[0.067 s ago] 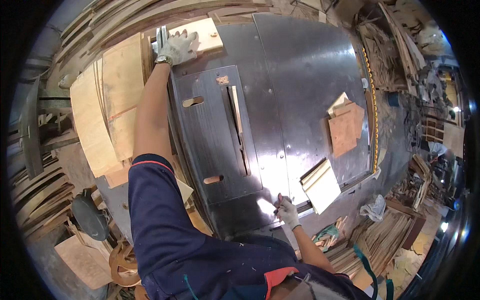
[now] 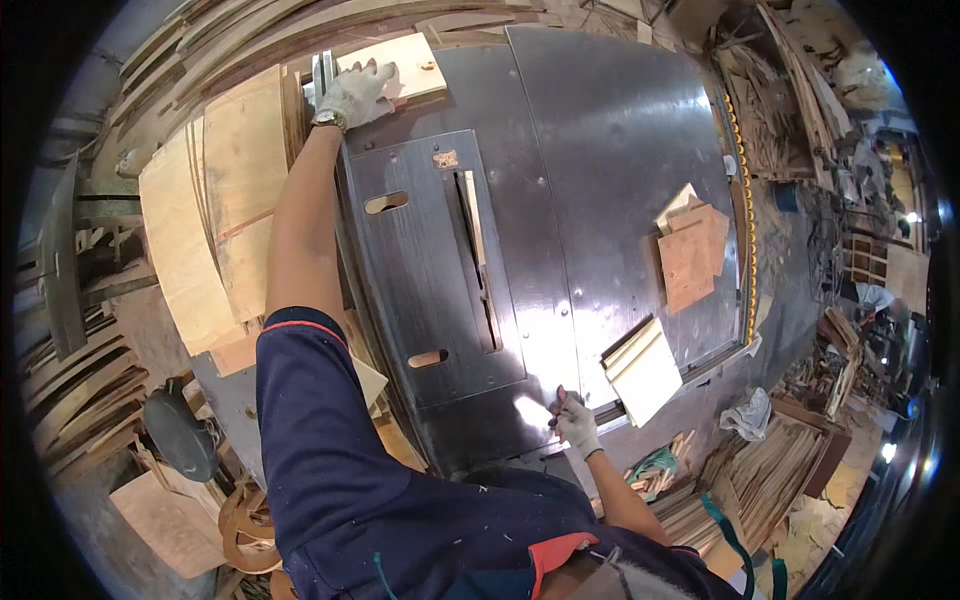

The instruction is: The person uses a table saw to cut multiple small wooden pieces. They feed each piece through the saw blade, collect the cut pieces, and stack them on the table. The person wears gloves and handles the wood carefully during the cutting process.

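At the far left end of the dark metal saw table (image 2: 620,140), my left hand (image 2: 356,98) wears a pale work glove with bare fingertips. Its fingers are spread over the near left corner of a light wooden board (image 2: 408,68). Upright metal bars (image 2: 322,75) stand just left of that hand. By the table's near edge is my right hand (image 2: 575,422), gloved the same way, with its fingers curled together; what they hold, if anything, is too small to make out. A long slot (image 2: 472,250) runs through the inset plate between my hands.
Small pale boards (image 2: 645,380) lie stacked at the table's near right, with reddish-brown pieces (image 2: 692,258) beyond them. Large plywood sheets (image 2: 240,190) lean along the left side. A yellow scalloped strip (image 2: 745,220) edges the right. Wood strips (image 2: 765,470) are piled at lower right.
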### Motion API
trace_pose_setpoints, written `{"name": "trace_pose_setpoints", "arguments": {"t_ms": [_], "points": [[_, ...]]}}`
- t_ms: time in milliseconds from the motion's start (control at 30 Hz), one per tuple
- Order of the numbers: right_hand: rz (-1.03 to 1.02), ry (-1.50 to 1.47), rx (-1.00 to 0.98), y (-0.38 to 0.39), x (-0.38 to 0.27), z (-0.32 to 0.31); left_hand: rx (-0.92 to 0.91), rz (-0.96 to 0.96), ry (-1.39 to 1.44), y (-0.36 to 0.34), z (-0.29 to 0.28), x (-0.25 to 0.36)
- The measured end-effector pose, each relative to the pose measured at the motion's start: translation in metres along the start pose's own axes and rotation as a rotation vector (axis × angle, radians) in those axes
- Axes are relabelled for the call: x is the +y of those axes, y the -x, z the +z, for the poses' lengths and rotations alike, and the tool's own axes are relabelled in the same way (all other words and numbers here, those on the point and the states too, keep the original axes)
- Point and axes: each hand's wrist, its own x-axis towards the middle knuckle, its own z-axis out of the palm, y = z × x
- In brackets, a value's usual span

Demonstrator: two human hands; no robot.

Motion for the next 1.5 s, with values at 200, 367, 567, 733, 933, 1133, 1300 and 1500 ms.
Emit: {"name": "trace_pose_setpoints", "arguments": {"t_ms": [200, 367, 567, 733, 933, 1133, 1300, 1500], "points": [[0.012, 0.026, 0.004, -0.005, -0.006, 0.001, 0.357, -0.046, 0.257, 0.009, 0.021, -0.02], [-0.138, 0.119, -0.022, -0.011, -0.027, 0.007, 0.86, -0.554, 0.436, 0.062, -0.016, -0.032], [-0.062, 0.047, -0.112, -0.008, -0.029, -0.001, 0.9, -0.545, 1.191, 0.239, -0.118, 0.144], [-0.074, -0.784, -0.446, -0.019, -0.01, -0.006, 0.282, -0.592, 1.486, 0.372, -0.079, 0.353], [-0.324, 0.079, 0.319, 0.019, -0.061, -0.067, 0.073, -0.74, 1.995, 0.38, -0.06, 0.499], [-0.663, -0.535, 0.245, 0.034, -0.123, -0.184, 0.078, -0.119, 1.3, 0.295, -0.086, 0.548], [-0.544, 0.324, 1.085, 0.016, -0.018, -0.203, 0.081, 0.046, 0.71, 0.271, -0.071, 0.602], [-0.286, 0.284, 0.662, 0.047, 0.038, -0.165, 0.191, 0.045, 0.699, 0.304, -0.05, 0.619]]}}
